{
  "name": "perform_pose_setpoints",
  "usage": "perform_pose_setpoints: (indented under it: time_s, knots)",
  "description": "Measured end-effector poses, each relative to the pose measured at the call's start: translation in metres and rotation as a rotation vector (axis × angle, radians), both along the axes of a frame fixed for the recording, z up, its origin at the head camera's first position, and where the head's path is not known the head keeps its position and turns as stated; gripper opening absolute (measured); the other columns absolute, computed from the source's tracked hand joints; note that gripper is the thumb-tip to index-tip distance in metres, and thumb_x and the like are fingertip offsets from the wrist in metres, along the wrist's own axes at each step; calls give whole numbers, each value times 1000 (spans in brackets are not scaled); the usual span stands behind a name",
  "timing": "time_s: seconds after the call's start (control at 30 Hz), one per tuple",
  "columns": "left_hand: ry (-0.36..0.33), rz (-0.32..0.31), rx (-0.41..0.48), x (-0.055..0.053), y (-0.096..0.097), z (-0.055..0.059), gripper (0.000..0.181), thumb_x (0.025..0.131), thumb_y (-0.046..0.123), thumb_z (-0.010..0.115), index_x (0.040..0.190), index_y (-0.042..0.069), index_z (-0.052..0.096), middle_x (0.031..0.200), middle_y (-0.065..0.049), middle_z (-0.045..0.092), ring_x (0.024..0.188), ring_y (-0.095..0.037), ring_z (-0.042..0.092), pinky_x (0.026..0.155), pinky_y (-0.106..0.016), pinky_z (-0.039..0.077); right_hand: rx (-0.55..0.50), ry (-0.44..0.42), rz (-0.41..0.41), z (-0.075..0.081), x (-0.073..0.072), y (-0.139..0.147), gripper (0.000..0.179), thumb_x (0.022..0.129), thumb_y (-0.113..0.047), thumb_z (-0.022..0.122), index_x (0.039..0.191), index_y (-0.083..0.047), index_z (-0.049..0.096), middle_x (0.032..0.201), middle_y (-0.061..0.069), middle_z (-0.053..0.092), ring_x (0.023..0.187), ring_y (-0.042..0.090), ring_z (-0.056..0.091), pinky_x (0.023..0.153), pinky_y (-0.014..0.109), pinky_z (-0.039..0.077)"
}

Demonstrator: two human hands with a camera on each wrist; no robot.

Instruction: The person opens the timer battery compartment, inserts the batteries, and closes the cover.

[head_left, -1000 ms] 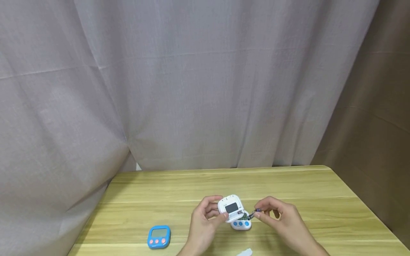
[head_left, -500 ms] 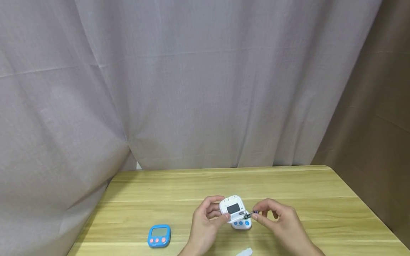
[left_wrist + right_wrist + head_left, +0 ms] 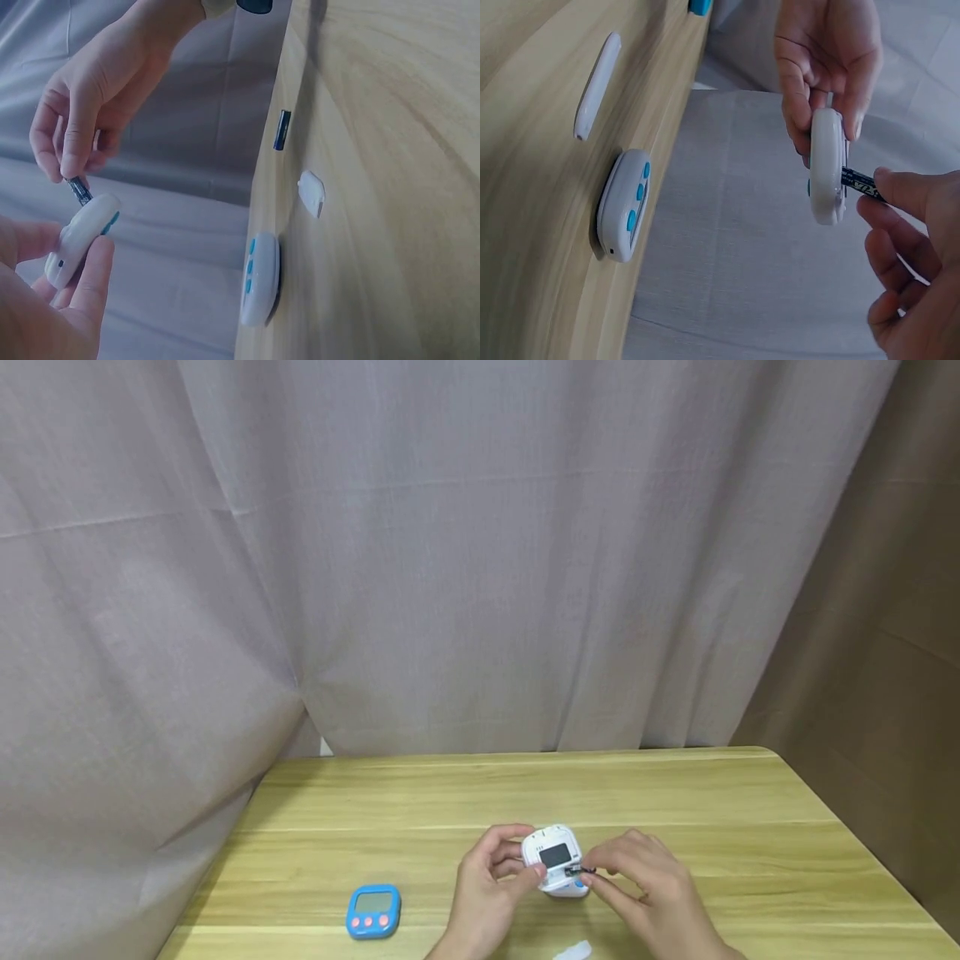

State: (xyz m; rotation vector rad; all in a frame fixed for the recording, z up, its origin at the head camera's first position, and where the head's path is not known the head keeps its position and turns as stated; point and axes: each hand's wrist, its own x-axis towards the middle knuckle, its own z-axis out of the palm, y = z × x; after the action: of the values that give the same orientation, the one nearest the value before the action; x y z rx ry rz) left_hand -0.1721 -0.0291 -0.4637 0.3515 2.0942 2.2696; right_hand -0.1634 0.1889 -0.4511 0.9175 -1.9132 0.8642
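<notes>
In the head view my left hand (image 3: pixel 487 889) grips a white digital timer (image 3: pixel 534 845) by its edge, its back with a dark rectangle facing up. Thumb and fingers of my right hand (image 3: pixel 656 889) pinch a dark battery (image 3: pixel 861 184) by one end. The battery's other end touches the timer's back at the compartment; how far it sits inside cannot be told. Blue buttons line the timer's far side in the left wrist view. Below, a second white timer with blue buttons (image 3: pixel 260 281) lies on the table, mostly covered from above by the held one.
A small white cover (image 3: pixel 311 195) lies near the table's front edge. Beside it in the left wrist view is another dark battery (image 3: pixel 282 130). A blue timer with pink buttons (image 3: pixel 372 911) lies to the left on the wooden table (image 3: pixel 420 802). Grey curtains (image 3: pixel 480 568) hang behind.
My right hand has brought the battery leftward, from beside the held timer onto its back. My left hand has shifted the timer slightly right and toward me.
</notes>
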Motion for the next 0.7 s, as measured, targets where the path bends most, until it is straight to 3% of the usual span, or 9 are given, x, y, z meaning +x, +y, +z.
perform_pose_setpoints:
  time_s: [0.13, 0.3, 0.5, 0.7]
  knots:
    - [-29, -32, 42, 2, 1, 1, 41, 90, -1, 75, 130, 4, 66, 106, -11, 74, 90, -10, 72, 78, -21, 64, 21, 189, 57, 6, -2, -8, 29, 104, -34, 68, 90, -11, 79, 86, -3, 74, 80, 10, 62, 72, 23, 49]
    - [-77, -103, 141, 4, 1, 2, 41, 93, -2, 71, 132, -4, 60, 106, -11, 70, 90, -15, 75, 80, -27, 67, 13, 276, 167, 18, 0, -15, 27, 104, -24, 69, 89, -4, 80, 84, 3, 68, 78, 11, 57, 62, 17, 46]
    - [-69, -109, 150, 5, 2, 3, 39, 93, -2, 72, 131, -4, 61, 106, -12, 71, 89, -14, 75, 79, -28, 68, 10, 291, 212, 21, 2, -21, 27, 105, -20, 69, 89, -2, 80, 85, 5, 67, 78, 13, 57, 61, 16, 45]
    - [-72, -89, 124, 7, 4, 3, 38, 92, -1, 73, 129, -1, 63, 106, -11, 70, 90, -15, 75, 79, -27, 67, 12, 227, 197, 12, 5, -23, 26, 104, -23, 69, 89, -5, 80, 87, 3, 67, 80, 11, 55, 64, 15, 43]
